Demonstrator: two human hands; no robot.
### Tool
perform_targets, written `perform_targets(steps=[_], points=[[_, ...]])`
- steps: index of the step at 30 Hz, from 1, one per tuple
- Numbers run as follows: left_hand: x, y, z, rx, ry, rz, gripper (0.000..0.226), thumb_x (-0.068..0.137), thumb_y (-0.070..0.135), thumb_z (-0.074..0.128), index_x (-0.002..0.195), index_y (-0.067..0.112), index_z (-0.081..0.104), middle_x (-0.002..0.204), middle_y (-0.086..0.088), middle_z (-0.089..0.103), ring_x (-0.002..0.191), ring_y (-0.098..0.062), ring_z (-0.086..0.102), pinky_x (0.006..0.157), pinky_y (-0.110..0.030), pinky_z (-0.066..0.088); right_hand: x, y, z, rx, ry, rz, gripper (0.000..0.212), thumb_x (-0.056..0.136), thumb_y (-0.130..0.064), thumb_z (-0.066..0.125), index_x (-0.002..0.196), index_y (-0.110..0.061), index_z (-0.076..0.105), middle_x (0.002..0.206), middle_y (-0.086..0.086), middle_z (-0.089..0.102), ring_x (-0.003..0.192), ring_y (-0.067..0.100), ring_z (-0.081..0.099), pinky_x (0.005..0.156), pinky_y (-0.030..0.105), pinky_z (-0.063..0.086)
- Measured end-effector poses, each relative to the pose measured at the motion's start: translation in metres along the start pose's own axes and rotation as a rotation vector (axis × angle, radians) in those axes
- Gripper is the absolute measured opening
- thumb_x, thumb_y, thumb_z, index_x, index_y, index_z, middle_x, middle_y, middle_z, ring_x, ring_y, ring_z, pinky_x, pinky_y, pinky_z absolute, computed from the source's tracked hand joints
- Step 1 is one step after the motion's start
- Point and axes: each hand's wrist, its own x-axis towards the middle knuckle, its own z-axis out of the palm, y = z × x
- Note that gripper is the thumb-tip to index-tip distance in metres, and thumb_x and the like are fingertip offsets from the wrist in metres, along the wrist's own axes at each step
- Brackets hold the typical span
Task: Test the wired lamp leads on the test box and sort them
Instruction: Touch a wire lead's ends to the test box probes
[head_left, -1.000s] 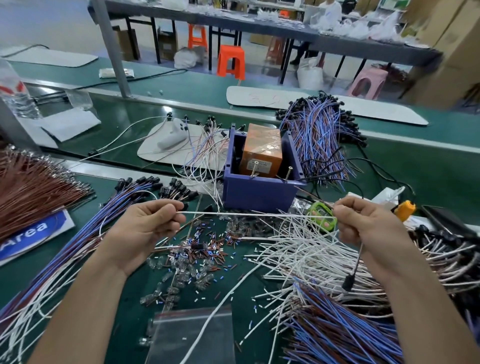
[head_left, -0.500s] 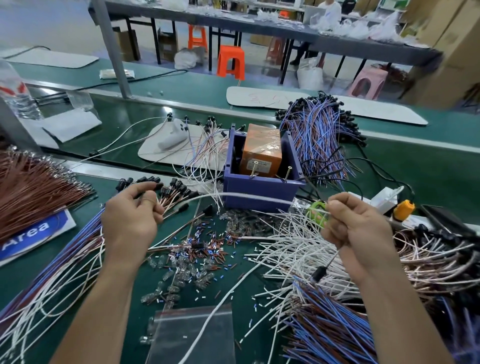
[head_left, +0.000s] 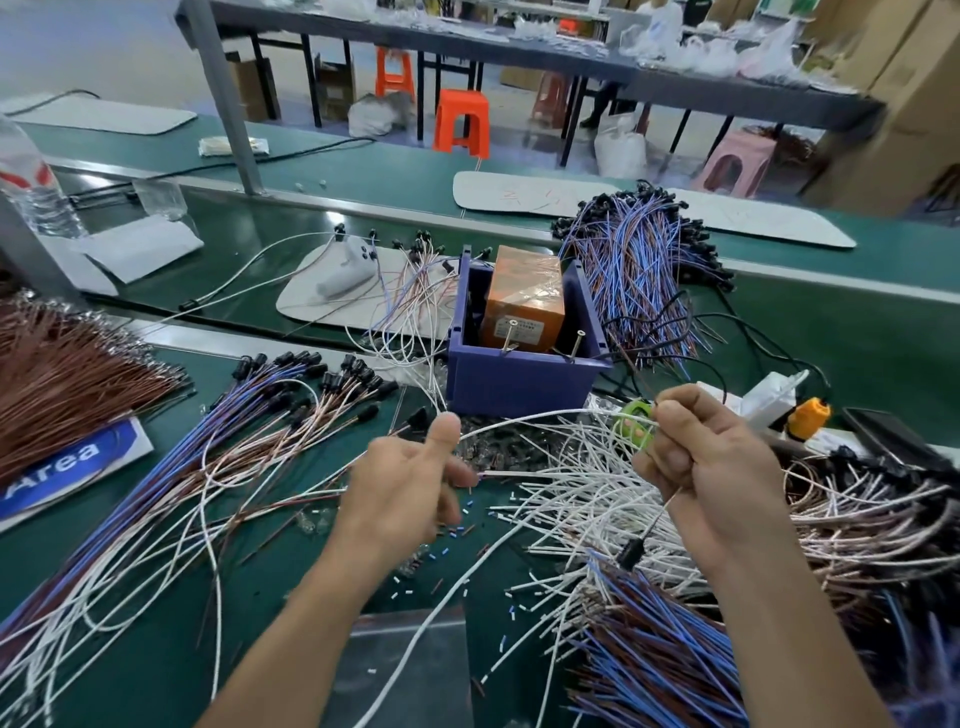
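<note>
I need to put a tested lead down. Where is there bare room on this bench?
Bare mat lies between the fan of blue and white leads and the left forearm. The green belt right of the blue-brown bundle is mostly bare, bar some black cables. Before the purple box and along the right edge, white leads and scraps crowd everything.

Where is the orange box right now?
In the head view, the orange film-wrapped box stands inside the open purple plastic bin at centre bench, just left of the blue-and-brown lead bundle.
</note>
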Motion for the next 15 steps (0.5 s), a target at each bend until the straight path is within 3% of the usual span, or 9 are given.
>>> perform_targets(steps=[3,6,9,12,15], points=[[0.006,0.007,0.011,-0.592,-0.187,-0.304,0.052,0.104,0.05,0.049,0.094,0.01,0.081,0.059,-0.006,0.064,0.038,-0.011,0.049,0.035,-0.016,0.034,-0.005,0.002,0.001,-0.013,-0.067,0.005,0.026,0.096,-0.002,0.056,0.075,-0.017,0.064,0.051,-0.003,0.032,0.044,0.01,0.027,0.049,0.026,0.034],[0.015,0.008,0.007,-0.994,-0.184,-0.371,0.026,0.103,0.024,0.056,0.105,0.004,0.073,0.062,-0.001,0.061,0.045,-0.006,0.053,0.039,-0.013,0.041,-0.01,0.004,-0.006,-0.186,-0.12,0.031,0.027,0.097,0.001,0.056,0.076,-0.013,0.064,0.055,-0.001,0.033,0.045,0.011,0.025,0.049,0.027,0.028],[0.018,0.006,0.002,-1.097,-0.153,-0.335,0.025,0.103,0.021,0.053,0.097,0.006,0.072,0.07,-0.004,0.067,0.053,-0.01,0.061,0.047,-0.018,0.049,-0.014,0.005,-0.014,-0.481,-0.22,0.038,0.025,0.099,-0.001,0.058,0.078,-0.011,0.064,0.053,0.002,0.036,0.046,0.014,0.028,0.051,0.03,0.024],[0.018,0.003,0.002,-1.184,-0.152,-0.339,0.042,0.107,0.027,0.048,0.075,0.009,0.069,0.089,-0.013,0.077,0.069,-0.018,0.075,0.056,-0.025,0.059,-0.015,0.004,-0.016,-0.649,-0.304,0.036,0.03,0.1,-0.005,0.058,0.076,-0.02,0.066,0.052,0.003,0.046,0.05,0.019,0.035,0.05,0.028,0.028],[0.017,0.006,0.002,-1.173,-0.145,-0.309,0.032,0.107,0.025,0.048,0.086,0.011,0.068,0.071,-0.006,0.071,0.051,-0.011,0.065,0.044,-0.018,0.052,-0.013,0.001,-0.009,-0.733,-0.289,-0.002,0.028,0.102,-0.01,0.058,0.078,-0.022,0.065,0.053,0.004,0.055,0.056,0.025,0.042,0.058,0.038,0.036]])
